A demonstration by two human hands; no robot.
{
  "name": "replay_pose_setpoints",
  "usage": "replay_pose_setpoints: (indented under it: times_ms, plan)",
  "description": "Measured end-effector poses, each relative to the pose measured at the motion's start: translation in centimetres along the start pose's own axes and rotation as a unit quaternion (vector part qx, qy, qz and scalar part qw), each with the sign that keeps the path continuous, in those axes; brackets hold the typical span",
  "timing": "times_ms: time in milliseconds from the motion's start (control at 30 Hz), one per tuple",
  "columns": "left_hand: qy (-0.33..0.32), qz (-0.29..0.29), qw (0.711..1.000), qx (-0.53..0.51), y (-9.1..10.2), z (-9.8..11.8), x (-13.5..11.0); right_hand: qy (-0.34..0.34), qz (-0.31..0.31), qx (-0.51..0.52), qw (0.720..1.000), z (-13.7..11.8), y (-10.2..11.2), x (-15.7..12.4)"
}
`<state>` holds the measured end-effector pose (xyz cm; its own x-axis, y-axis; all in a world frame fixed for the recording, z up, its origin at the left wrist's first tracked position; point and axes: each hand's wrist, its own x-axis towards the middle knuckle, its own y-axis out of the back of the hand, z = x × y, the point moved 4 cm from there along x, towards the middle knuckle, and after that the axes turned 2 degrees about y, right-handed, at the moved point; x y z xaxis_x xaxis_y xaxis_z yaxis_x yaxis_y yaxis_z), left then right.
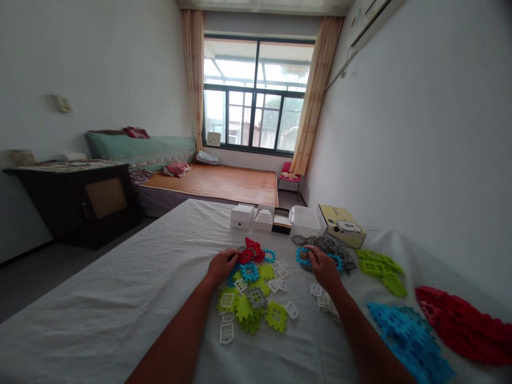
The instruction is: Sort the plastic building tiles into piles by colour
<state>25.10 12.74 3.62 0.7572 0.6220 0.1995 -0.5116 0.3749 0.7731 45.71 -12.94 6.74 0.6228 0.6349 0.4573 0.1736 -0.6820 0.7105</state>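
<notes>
My left hand (223,266) is closed at the far left edge of a mixed pile, its fingertips against the red interlocking plastic pieces (253,252); what it pinches is hidden. Between the thumb and fingers of my right hand (323,266) is a blue square interlocking piece (303,256), held over the grey pieces (330,245). Another blue piece (335,261) shows just behind that hand. Lime-green pieces (248,312), a blue frame piece (249,272) and small white window pieces (226,333) make up the mixed pile. More white window pieces (323,296) lie beside my right forearm.
Along the far edge of the cloth-covered table (152,288) stand white boxes (242,217), a clear plastic bin (304,220) and a yellow box (342,224). Sorted green (380,266), blue (412,338) and red (464,325) pieces lie in heaps at the right.
</notes>
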Motion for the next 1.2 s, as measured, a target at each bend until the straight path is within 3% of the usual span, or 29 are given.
replay_pose_setpoints:
  times_ms: [167, 333, 400, 467, 567, 733, 900, 1067, 1200]
  plan:
    - [-0.020, 0.004, 1.000, 0.006, -0.2, -0.3, 0.2, -0.051, -0.063, -0.011, 0.997, 4.5, 6.3, -1.3]
    - [-0.042, 0.018, 0.999, 0.020, -0.7, -1.0, 0.7, -0.101, -0.140, -0.080, 0.982, 11.3, 13.3, -6.9]
    - [-0.043, 0.019, 0.999, 0.022, -0.8, -1.1, 0.7, -0.121, -0.143, -0.111, 0.976, 13.1, 15.2, -8.7]
    - [-0.039, 0.019, 0.999, 0.023, -0.8, -1.0, 0.7, -0.133, -0.107, -0.153, 0.973, 13.7, 16.2, -9.3]
    - [-0.034, 0.017, 0.999, 0.022, -0.6, -0.9, 0.7, -0.112, -0.054, -0.184, 0.975, 12.3, 15.1, -7.9]
    - [-0.037, 0.010, 0.999, 0.014, -0.5, -0.9, 0.7, -0.026, -0.065, -0.205, 0.976, 8.4, 8.7, -3.0]
    - [-0.020, 0.007, 1.000, 0.011, -0.6, -1.1, 0.6, -0.062, 0.002, -0.304, 0.951, 8.3, 4.2, -1.0]
    - [-0.026, 0.009, 1.000, 0.007, -0.5, -0.9, 0.4, -0.032, 0.014, -0.317, 0.948, 9.2, 2.6, -1.1]
    - [-0.021, 0.004, 1.000, 0.012, -0.4, -0.8, 0.4, -0.013, 0.019, -0.296, 0.955, 8.9, 3.6, -1.2]
